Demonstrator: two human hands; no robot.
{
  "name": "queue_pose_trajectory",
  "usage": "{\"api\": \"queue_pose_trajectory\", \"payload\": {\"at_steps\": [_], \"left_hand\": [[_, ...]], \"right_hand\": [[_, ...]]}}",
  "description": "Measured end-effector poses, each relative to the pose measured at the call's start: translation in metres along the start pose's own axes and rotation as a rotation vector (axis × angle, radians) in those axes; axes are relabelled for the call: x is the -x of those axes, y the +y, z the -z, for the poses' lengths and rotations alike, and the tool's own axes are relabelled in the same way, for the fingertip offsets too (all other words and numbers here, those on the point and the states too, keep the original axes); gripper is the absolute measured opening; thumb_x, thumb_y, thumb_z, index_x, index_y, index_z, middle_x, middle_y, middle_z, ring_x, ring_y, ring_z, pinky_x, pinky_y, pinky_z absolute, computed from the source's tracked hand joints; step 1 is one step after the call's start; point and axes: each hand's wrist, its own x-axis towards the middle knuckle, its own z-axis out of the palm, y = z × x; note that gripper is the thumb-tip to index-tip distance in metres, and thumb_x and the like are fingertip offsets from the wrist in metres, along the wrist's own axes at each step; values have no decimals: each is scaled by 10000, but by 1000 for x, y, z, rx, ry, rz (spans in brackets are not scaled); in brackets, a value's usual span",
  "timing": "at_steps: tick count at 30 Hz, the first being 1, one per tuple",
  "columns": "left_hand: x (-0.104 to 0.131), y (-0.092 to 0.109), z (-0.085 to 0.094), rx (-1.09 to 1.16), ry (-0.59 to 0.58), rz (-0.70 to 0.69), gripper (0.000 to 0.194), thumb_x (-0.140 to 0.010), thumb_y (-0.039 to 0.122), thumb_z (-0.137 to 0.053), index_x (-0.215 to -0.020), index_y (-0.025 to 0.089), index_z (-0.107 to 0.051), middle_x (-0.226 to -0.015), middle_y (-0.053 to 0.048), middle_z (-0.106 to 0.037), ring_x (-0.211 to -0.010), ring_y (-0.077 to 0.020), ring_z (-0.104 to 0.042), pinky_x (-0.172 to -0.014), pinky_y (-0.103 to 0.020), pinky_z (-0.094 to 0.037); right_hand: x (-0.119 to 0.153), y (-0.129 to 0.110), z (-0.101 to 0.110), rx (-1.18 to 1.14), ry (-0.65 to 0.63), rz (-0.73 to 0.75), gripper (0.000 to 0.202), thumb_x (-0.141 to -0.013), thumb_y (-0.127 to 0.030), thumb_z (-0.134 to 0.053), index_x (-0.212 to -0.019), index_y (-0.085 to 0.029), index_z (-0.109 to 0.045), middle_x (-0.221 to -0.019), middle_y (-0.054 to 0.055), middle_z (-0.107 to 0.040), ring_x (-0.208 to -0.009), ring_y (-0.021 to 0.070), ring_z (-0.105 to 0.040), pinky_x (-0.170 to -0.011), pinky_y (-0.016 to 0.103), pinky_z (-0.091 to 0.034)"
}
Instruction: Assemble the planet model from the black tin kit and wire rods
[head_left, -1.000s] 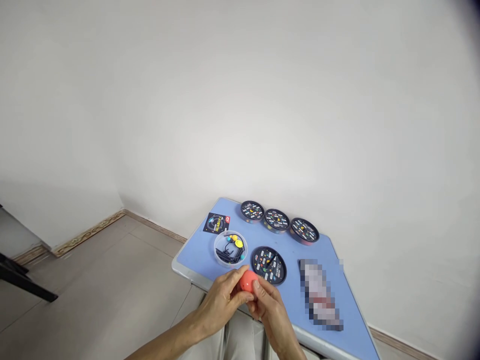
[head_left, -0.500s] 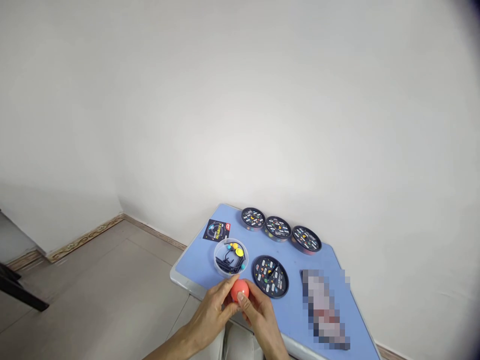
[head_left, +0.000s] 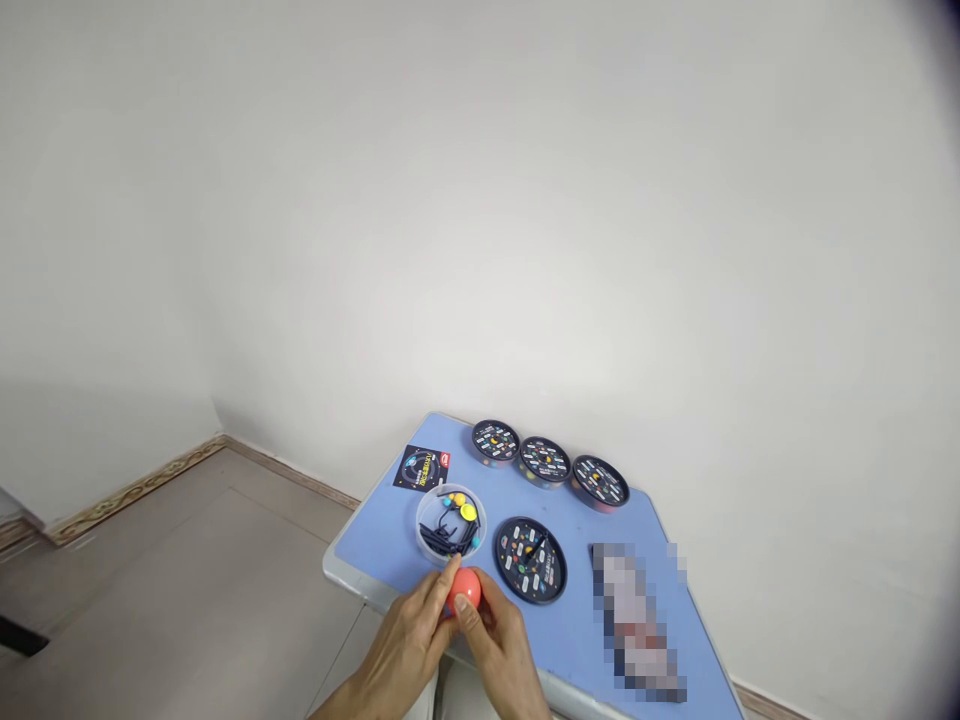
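Note:
Between my two hands is a glossy coral-red ball (head_left: 466, 588), held just over the near edge of the table. My left hand (head_left: 414, 622) grips its left side, fingers pressed against it. From the right, my right hand (head_left: 496, 630) closes on the same ball, the thumb lying across its front. Just beyond my fingertips stands a clear round tub (head_left: 421, 540) with dark rods and small yellow, orange and blue balls inside. To its right lies a round black disc (head_left: 517, 578) printed with coloured planets and labels, a dark pointer-like piece on it.
Three round tubs with black printed lids (head_left: 495, 440) (head_left: 545, 462) (head_left: 601, 484) line the far side of the blue table (head_left: 600, 525). A dark printed card (head_left: 421, 468) lies at the back left. A blurred-out flat item (head_left: 637, 625) lies at the right. A white wall rises behind.
The view has shifted slightly, so the table and everything on it sit a little further left. Both hands still hold the red ball, with little change in grip.

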Motion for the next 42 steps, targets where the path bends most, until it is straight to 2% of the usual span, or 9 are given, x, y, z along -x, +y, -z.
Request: {"api": "queue_pose_trajectory", "payload": {"at_steps": [4,7,14,17,21,26,34,42], "left_hand": [[-3,6,3,-15,22,7,603,-899,164,-507,-1462,329,-367,-1210,-65,-671,-1032,-208,-680,-861,-316,-587],[-4,11,3,-34,26,22,659,-858,154,-552,-1467,318,-359,-1266,-68,-646,-1099,-221,-652,-903,-335,-573],[-6,13,-6,-149,46,-35,600,-901,112,-430,-1472,279,-355,-1114,-90,-683,-976,-218,-684,-811,-353,-603],[-7,13,-8,-160,38,-23,610,-878,115,-465,-1460,277,-379,-1160,-93,-673,-1010,-226,-680,-839,-362,-597],[-8,12,-7,-136,41,16,618,-833,131,-525,-1426,280,-435,-1255,-81,-652,-1091,-232,-660,-914,-368,-571],[-6,11,-2,-90,28,75,603,-806,132,-552,-1385,284,-483,-1230,-68,-669,-1081,-230,-665,-896,-368,-581],[3,8,2,-33,40,133,517,-854,165,-540,-1357,278,-506,-1192,-61,-689,-1069,-214,-667,-916,-359,-572],[11,6,10,29,50,154,492,-867,176,-536,-1346,284,-518,-1214,-48,-678,-1094,-207,-655,-950,-342,-552]], "right_hand": [[2,-7,5,-28,-13,3,407,-918,-535,-483,-1035,-176,-634,-836,19,-602,-749,165,-508,-684,263,-440],[3,-11,5,-15,-2,-21,411,-932,-542,-446,-972,-179,-634,-813,11,-576,-739,157,-482,-668,253,-420],[4,-7,1,50,92,-36,428,-914,-570,-454,-869,-173,-606,-710,-18,-491,-650,133,-395,-590,240,-362],[4,-6,3,-28,95,-65,437,-895,-588,-478,-875,-173,-616,-703,-20,-483,-628,126,-387,-563,236,-359],[3,-6,4,-153,74,-97,460,-858,-623,-514,-869,-176,-622,-672,-29,-464,-572,109,-367,-504,225,-347],[1,-10,1,-214,66,-100,452,-817,-621,-581,-886,-177,-628,-683,-31,-465,-564,99,-357,-489,217,-349],[1,-2,-5,-216,-12,-98,393,-842,-563,-594,-940,-184,-624,-752,-11,-487,-641,119,-391,-540,224,-368],[1,0,-9,-236,-61,-78,443,-842,-568,-596,-1070,-190,-634,-754,-4,-512,-613,117,-393,-533,230,-382]]}}
